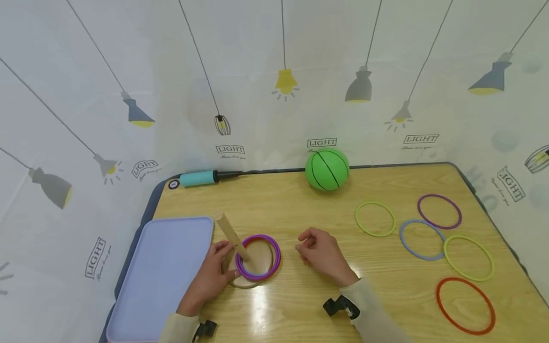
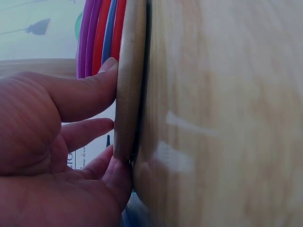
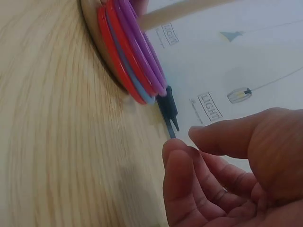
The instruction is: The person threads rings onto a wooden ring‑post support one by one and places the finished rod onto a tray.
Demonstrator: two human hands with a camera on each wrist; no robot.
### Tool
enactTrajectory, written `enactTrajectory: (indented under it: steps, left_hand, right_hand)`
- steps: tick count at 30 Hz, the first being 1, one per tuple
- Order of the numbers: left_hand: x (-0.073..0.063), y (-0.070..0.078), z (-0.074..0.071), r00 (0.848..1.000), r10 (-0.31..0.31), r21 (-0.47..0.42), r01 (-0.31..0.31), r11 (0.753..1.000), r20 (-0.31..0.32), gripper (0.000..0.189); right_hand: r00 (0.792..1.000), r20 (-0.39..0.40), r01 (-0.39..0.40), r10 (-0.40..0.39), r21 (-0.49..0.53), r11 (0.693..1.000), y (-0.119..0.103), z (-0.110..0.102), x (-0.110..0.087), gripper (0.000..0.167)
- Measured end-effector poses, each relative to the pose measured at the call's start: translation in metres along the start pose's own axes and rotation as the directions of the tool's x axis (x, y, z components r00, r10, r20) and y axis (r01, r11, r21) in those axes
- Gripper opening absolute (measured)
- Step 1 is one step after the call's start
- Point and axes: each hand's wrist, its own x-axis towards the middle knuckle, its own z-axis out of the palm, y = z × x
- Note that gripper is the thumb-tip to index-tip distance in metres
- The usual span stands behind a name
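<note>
A round wooden base point(image 1: 259, 259) with an upright wooden peg point(image 1: 230, 233) stands on the table right of the tray. Stacked around the peg lie several rings point(image 1: 278, 267); in the right wrist view they are red, blue and purple. My left hand point(image 1: 211, 274) grips the base at its left side, thumb and fingertips at the rim. In the left wrist view the thumb point(image 2: 90, 92) lies close beside the stacked rings. To the right of the stand, my right hand point(image 1: 325, 255) hovers over the table with fingers loosely curled, holding nothing.
A pale lilac tray point(image 1: 176, 267) lies at the left. Behind are a turquoise pump point(image 1: 197, 178) and a green ball point(image 1: 327, 169). Loose on the right lie a purple ring point(image 1: 437, 195), a blue ring point(image 1: 402, 242), a red ring point(image 1: 493, 314) and two yellow-green rings.
</note>
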Motion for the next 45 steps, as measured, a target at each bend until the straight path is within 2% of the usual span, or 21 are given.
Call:
enactTrajectory:
  steps: [8, 17, 24, 36, 45]
  left_hand:
    - [-0.002, -0.002, 0.0, 1.0, -0.02, -0.003, 0.02, 1.0, 0.008, 0.078]
    - [0.001, -0.001, 0.002, 1.0, -0.01, -0.025, 0.01, 1.0, 0.005, 0.076]
    - [0.001, -0.001, 0.003, 0.999, -0.043, -0.032, 0.044, 0.999, 0.025, 0.076]
    - [0.002, -0.003, 0.002, 0.999, -0.039, -0.024, 0.04, 0.999, 0.019, 0.077]
    - [0.002, -0.004, 0.002, 1.0, -0.022, -0.005, 0.022, 1.0, 0.015, 0.078]
  right_hand:
    - [0.998, -0.039, 0.042, -0.045, -0.072, 0.997, 0.016, -0.029, 0.001, 0.019]
    - [0.993, -0.062, 0.089, -0.099, -0.142, 0.986, 0.034, -0.066, 0.009, 0.02]
    - [0.984, -0.105, 0.121, -0.143, -0.194, 0.973, 0.05, -0.099, 0.019, 0.024]
    - [0.972, -0.179, 0.092, -0.154, -0.314, 0.945, 0.07, -0.16, 0.036, 0.031]
    - [0.956, -0.233, 0.07, -0.177, -0.404, 0.912, 0.084, -0.195, 0.043, 0.034]
